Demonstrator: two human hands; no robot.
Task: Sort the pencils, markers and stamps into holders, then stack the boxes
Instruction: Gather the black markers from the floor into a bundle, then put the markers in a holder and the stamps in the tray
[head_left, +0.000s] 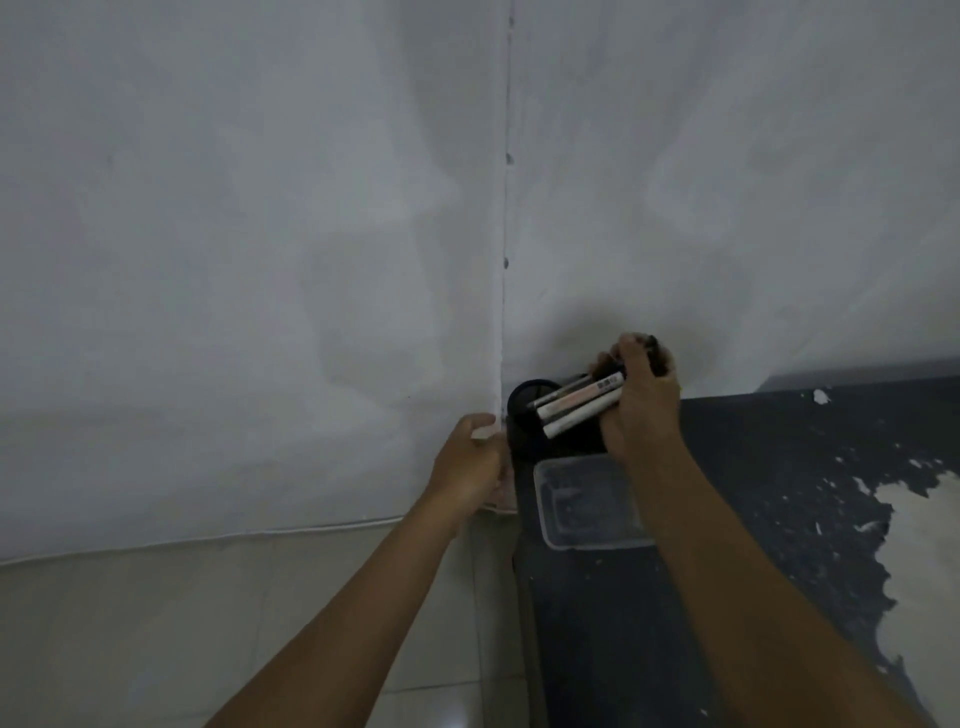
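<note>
My right hand (641, 410) grips a bunch of white markers (576, 408) with dark caps, held nearly level with their white ends pointing left over a black round holder (524, 415) at the table's far left corner. My left hand (472, 462) is at the table's left edge beside the holder, its fingers curled on something pale and small (483, 432) that I cannot identify. A clear plastic box (587, 501) lies open and looks empty just in front of the holder.
The dark table top (753, 519) has worn, peeling patches (914, 545) on the right. A white cloth (260, 260) hangs behind and to the left. Pale floor tiles (208, 623) show at lower left.
</note>
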